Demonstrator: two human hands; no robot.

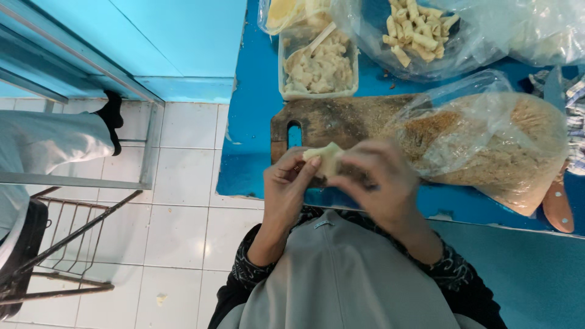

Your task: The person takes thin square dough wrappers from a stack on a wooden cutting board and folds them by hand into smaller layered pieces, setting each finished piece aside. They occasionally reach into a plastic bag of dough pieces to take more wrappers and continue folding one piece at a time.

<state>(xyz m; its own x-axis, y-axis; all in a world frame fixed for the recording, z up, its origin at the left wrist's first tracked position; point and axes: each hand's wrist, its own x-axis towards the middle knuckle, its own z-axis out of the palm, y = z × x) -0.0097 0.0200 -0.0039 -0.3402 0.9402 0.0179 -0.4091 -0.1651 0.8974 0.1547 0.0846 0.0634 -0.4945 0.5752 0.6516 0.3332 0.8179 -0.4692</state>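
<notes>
**A soft wrapper pinched between two hands, above the board**

The wrapper [324, 159], a pale, folded piece of dough, is sitting between both hands just above the near end of the board [341, 119], at the edge of the blue table [253, 122]. The left hand [287, 189] is curling around its left side, thumb and fingers closed on the dough. The right hand [381, 180] is covering the other side, fingers bent over it and pressing; most of the piece is hidden under those fingers, so I cannot tell how far it is folded.

The dough is looking thin and limp, and that is the risk as I see it: a hard pinch could be tearing it, and any filling inside could be squeezing out at an open end. The hands are working over the table's near edge, so a slip could be sending the piece onto the grey cloth in the lap [341, 280] or the tiled floor [183, 207].

Just beside the right hand, a bag of crumbs [487, 146] is lying across the board with its mouth loose; a nudging wrist could be spilling it. A knife [557, 204] is resting under that bag, handle poking out near the table edge. Farther back are a tub [318, 67] of pale filling with a spoon in it, and a bag of finished rolls [417, 30].
</notes>
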